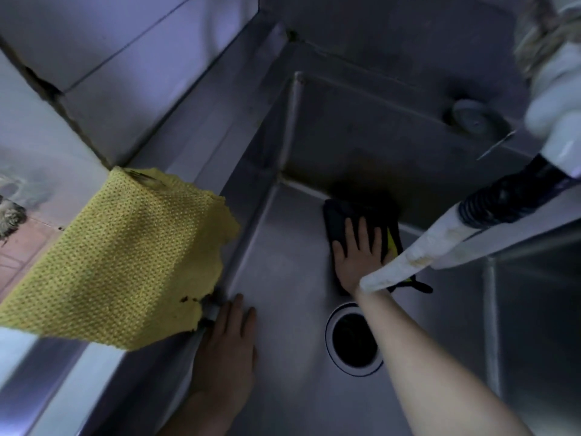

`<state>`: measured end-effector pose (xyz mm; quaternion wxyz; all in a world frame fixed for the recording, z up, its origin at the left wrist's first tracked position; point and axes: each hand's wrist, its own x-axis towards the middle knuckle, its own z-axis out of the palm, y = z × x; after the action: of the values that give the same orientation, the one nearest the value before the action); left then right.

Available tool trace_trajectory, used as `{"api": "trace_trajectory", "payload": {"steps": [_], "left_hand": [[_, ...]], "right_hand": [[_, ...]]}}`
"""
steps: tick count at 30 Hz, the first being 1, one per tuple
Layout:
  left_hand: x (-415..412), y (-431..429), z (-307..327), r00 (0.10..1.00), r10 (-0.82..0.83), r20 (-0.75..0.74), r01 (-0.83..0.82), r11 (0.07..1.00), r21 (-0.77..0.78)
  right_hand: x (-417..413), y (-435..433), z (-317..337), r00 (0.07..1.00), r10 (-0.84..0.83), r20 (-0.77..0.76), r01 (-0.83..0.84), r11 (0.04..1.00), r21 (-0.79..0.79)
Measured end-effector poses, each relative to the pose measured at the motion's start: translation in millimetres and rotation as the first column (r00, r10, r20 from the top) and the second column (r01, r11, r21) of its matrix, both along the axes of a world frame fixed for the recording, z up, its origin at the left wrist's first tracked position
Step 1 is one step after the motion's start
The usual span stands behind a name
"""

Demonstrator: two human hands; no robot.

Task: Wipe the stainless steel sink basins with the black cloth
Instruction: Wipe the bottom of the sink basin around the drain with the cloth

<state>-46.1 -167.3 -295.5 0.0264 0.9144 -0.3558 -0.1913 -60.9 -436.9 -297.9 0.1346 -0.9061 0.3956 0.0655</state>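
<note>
Right hand presses black cloth flat on basin floor, left hand rests open on its wall; second basin apparently pending.

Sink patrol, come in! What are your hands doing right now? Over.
Copy: right hand flat, pressing black cloth on sink floor by back wall; left hand open, resting at left edge; white hose crossing above right wrist.

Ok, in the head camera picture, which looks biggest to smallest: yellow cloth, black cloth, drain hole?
1. yellow cloth, though nearest the camera.
2. black cloth and drain hole, about alike; the right hand hides part of the cloth.
</note>
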Motion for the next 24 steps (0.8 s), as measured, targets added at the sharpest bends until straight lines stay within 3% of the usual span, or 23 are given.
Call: {"api": "trace_trajectory", "payload": {"steps": [2, 5, 11, 14, 17, 21, 24], "left_hand": [[0, 2, 3, 1.0, 0.001, -0.007, -0.001, 1.0, -0.008], [1, 7, 8, 1.0, 0.005, -0.006, -0.005, 1.0, -0.025], [-6, 23, 30, 0.995, 0.089, -0.034, -0.089, 0.996, 0.0], [-15, 36, 36, 0.996, 0.088, -0.023, -0.088, 0.996, 0.006], [-16, 39, 55, 0.986, 0.134, -0.097, -0.115, 0.976, 0.183], [-12, 42, 75, 0.96, -0.064, -0.272, 0.165, 0.915, 0.368], [-13, 42, 81, 0.934, -0.177, -0.31, 0.276, 0.909, 0.313]], "right_hand": [[7, 16, -6, 0.998, 0.025, -0.059, -0.022, 0.998, 0.056], [15, 50, -6, 0.974, 0.208, -0.092, -0.208, 0.978, 0.011], [-4, 135, -8, 0.885, 0.463, -0.046, -0.46, 0.886, 0.05], [-45, 169, -10, 0.795, 0.606, -0.018, -0.605, 0.795, 0.036], [-92, 200, -7, 0.687, 0.727, -0.008, -0.725, 0.686, 0.066], [-139, 206, -4, 0.45, 0.88, -0.149, -0.866, 0.471, 0.169], [-158, 194, -1, 0.432, 0.89, -0.147, -0.854, 0.456, 0.248]]}}
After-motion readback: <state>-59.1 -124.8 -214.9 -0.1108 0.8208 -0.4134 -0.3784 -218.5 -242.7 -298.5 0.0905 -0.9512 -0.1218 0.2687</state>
